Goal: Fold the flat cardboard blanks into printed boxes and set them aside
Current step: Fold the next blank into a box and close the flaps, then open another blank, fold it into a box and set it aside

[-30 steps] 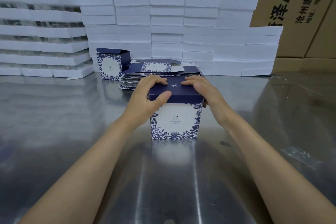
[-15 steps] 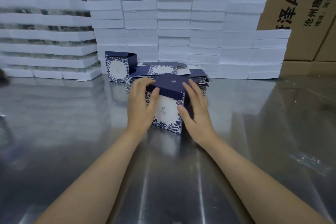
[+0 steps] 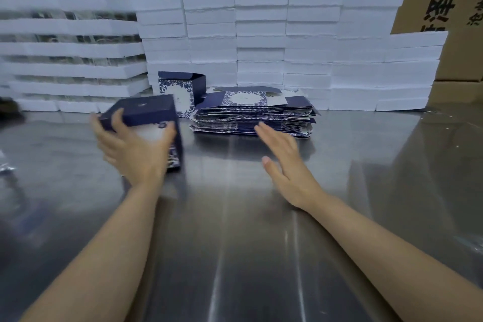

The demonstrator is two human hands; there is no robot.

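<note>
My left hand grips a folded navy box with a blue-and-white floral print, tilted and blurred, just above the metal table at the left of centre. My right hand is empty with fingers spread, hovering in front of the stack of flat printed blanks. Another folded box with its lid flap raised stands behind, left of the stack.
The shiny metal table stretches around my arms. White foam trays are stacked in a wall along the back, more trays at the left. Brown shipping cartons stand behind them.
The folded box has moved from the centre to the left in my left hand. My right hand has let go of it and opened near the blanks.
</note>
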